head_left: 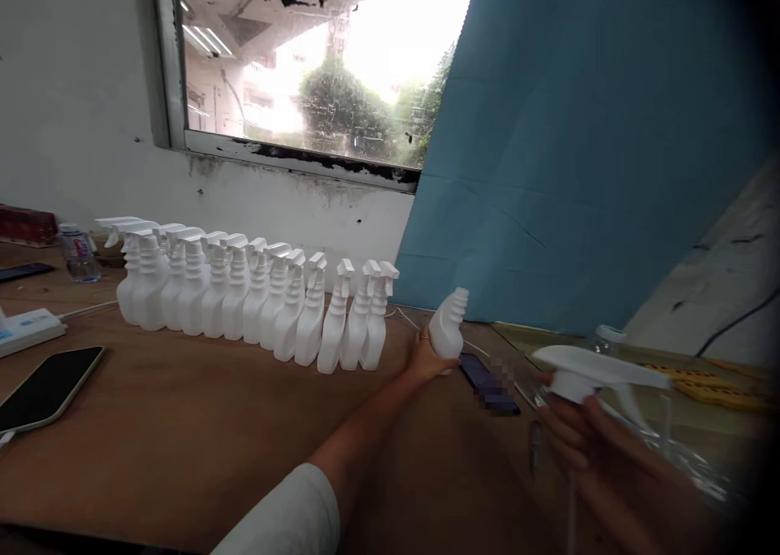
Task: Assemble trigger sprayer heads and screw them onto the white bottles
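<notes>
My left hand (428, 362) is wrapped round the lower part of a white spray bottle (448, 325). This bottle has no top on, and it tilts a little to the right above the table. At the right, my right hand (585, 433) grips a white trigger sprayer head (600, 368) by its collar, with the dip tube (571, 510) hanging below. The two parts are well apart. To the left stand several white spray bottles (223, 295) in a row, each with a sprayer head on.
The brown table (244, 441) holds a black phone (52, 386), a white power strip (30, 330) and a water bottle (79, 253) at left. A dark phone (489, 384) lies near my left hand. Yellow strips (719, 392) lie far right. A blue curtain (566, 149) hangs behind.
</notes>
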{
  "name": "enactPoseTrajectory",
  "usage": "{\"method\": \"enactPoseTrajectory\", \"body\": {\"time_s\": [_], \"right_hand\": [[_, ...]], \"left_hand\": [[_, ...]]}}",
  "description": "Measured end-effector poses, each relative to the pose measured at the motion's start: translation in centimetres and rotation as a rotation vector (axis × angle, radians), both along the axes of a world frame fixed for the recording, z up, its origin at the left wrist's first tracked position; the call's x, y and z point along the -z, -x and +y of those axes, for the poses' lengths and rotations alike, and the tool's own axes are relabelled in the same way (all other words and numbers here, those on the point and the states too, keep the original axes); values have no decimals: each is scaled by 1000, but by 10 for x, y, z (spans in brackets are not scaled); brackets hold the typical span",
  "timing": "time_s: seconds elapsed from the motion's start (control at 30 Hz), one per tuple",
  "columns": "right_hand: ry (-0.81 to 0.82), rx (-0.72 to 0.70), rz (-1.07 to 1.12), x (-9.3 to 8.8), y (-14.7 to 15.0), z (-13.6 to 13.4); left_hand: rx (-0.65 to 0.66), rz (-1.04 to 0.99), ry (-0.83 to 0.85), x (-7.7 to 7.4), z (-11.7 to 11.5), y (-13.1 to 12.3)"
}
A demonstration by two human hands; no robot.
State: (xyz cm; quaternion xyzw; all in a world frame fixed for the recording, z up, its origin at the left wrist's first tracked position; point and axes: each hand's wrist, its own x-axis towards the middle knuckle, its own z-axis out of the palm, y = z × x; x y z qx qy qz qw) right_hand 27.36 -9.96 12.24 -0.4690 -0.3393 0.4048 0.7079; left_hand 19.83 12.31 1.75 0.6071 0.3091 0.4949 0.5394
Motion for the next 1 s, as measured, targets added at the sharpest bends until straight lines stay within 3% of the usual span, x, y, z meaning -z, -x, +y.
{"method": "enactPoseTrajectory", "body": {"time_s": [0.1, 0.17, 0.33, 0.4, 0.5, 0.63, 0.77, 0.9, 1.0], "right_hand": [[139, -109, 72, 28, 11, 27], [182, -159, -16, 49, 15, 49], [294, -254, -153, 87, 33, 93], [342, -340, -193, 92, 42, 97], [414, -535, -274, 90, 55, 92], [448, -706, -401, 85, 63, 85], [405, -590, -563, 87, 50, 101], [362, -278, -760, 85, 15, 127], [375, -6, -942, 78, -18, 126]], "left_hand": [[-23, -71, 24, 3, -1, 1], [-19, -121, 45, 7, -9, 9], [181, -190, 108, 22, -46, 70], [278, -196, 123, 27, -60, 106], [323, -203, 145, 30, -74, 152], [388, -178, 205, 29, -77, 182], [444, -219, 281, 25, -74, 188], [507, -290, 335, 21, -74, 191], [561, -321, 362, 18, -76, 194]]}}
